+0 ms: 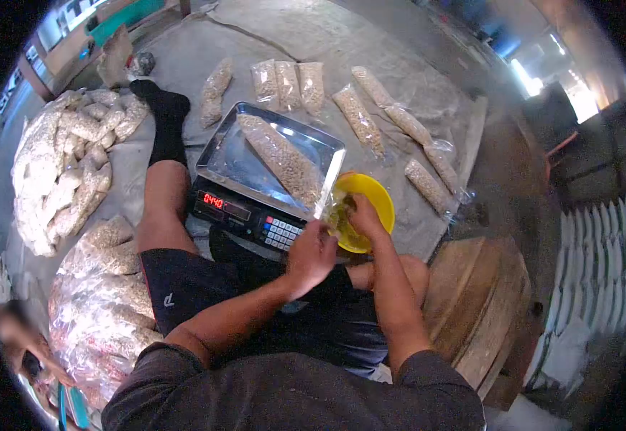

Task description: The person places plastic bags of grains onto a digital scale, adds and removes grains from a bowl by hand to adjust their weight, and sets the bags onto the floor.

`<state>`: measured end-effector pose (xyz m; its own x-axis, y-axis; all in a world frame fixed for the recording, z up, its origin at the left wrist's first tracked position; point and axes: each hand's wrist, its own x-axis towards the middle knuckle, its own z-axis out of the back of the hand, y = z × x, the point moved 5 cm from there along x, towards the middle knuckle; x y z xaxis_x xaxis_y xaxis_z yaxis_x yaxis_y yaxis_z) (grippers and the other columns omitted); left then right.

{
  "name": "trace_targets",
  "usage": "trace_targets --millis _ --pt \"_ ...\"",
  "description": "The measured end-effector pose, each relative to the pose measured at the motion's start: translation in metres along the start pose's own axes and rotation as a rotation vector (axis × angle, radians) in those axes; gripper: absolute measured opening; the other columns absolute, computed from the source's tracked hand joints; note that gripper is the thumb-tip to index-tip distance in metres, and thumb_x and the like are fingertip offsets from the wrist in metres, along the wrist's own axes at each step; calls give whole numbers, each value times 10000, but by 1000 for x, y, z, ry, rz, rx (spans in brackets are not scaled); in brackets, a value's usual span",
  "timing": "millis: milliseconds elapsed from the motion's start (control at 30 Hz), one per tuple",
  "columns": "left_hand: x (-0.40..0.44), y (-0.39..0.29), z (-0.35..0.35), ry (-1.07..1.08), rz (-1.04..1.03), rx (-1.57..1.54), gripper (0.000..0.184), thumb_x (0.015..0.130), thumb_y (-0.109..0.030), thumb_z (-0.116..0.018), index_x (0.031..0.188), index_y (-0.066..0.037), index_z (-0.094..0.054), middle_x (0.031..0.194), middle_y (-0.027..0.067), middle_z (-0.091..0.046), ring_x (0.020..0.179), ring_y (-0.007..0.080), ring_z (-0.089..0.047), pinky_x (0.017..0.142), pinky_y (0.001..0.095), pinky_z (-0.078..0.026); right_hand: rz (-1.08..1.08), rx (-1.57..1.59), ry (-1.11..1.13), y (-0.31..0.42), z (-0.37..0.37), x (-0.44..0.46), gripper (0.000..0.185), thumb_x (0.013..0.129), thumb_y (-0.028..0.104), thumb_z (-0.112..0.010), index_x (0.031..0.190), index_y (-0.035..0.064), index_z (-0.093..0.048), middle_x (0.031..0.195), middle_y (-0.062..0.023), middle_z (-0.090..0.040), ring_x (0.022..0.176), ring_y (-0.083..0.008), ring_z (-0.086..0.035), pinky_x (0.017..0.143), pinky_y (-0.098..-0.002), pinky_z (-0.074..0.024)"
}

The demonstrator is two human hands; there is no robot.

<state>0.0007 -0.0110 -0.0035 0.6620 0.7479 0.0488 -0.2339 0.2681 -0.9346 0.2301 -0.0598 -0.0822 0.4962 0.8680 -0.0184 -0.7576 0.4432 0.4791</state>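
A long clear plastic bag [281, 158] filled with pale, small pieces lies slantwise on the steel tray [219, 154] of a digital scale [237, 215]. The scale's red display reads 0.440. At the bag's near end, my left hand [311, 255] has its fingers closed on the loose plastic. My right hand [363, 217] reaches into a yellow bowl [383, 205] beside the scale. Its fingers are curled down, and what they hold is hidden. Some greenish-yellow stuff shows in the bowl near the fingers.
Several filled bags [300, 86] lie beyond the scale, with more [428, 188] to the right. Large sacks of filled bags [76, 158] sit at the left. My outstretched leg [163, 194] is left of the scale. A wooden block [478, 309] stands at right; another person [29, 345] is lower left.
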Motion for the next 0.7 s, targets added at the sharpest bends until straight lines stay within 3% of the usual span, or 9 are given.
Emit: trace_targets --millis 33,167,200,300,367,500,600,700 --pt "-9 25 -24 125 149 -106 294 961 -267 -630 1082 -4 -579 794 153 -654 685 289 -661 631 421 -538 125 10 -15 5 -11 0 302 905 205 -659 1129 2 -672 1066 -267 -672 1003 -460 -638 897 -470 -501" --pt "-30 66 -63 418 560 -348 336 1013 -358 -562 1042 -25 -593 739 79 -619 597 169 -617 509 332 -516 -160 122 529 51 -1 -21 328 842 125 -674 1142 -4 -638 1123 -259 -625 1111 -430 -592 958 -452 -472" --pt "-27 65 -64 446 607 -372 326 1016 -364 -564 1042 -41 -600 731 44 -605 581 138 -598 478 295 -510 -135 111 430 46 0 -19 334 837 114 -674 1145 -7 -635 1129 -255 -622 1119 -430 -587 967 -455 -467" --pt "-16 66 -68 335 653 -511 352 1051 -371 -486 1014 -42 -603 730 47 -607 588 147 -601 505 304 -524 -48 38 194 17 2 -19 336 835 88 -649 1159 -4 -635 1165 -257 -615 1141 -437 -574 991 -470 -459" --pt "-18 70 -73 335 588 -447 371 1059 -384 -458 1018 -44 -601 738 40 -608 594 141 -597 507 308 -514 56 -57 87 -3 -6 -13 329 854 78 -600 1173 13 -649 1212 -275 -612 1152 -449 -573 1003 -488 -461" --pt "-16 76 -80 343 467 -378 385 1069 -401 -430 1023 -58 -601 745 24 -605 611 126 -582 513 308 -491 51 -158 315 11 -21 -14 333 866 103 -601 1182 9 -646 1216 -279 -618 1148 -459 -578 998 -485 -466" --pt "-16 83 -81 308 413 -398 366 1069 -399 -440 1012 -75 -600 741 11 -595 623 112 -566 525 296 -474 -55 13 511 50 -7 -25 305 889 162 -612 1133 -19 -639 1145 -255 -653 1096 -441 -609 962 -464 -476" --pt "-16 88 -91 267 335 -501 347 1067 -391 -455 1001 -85 -602 731 1 -587 632 105 -555 531 287 -461 -11 77 468 47 -5 -33 320 912 206 -601 1131 -21 -655 1113 -256 -680 1043 -423 -649 922 -454 -502"
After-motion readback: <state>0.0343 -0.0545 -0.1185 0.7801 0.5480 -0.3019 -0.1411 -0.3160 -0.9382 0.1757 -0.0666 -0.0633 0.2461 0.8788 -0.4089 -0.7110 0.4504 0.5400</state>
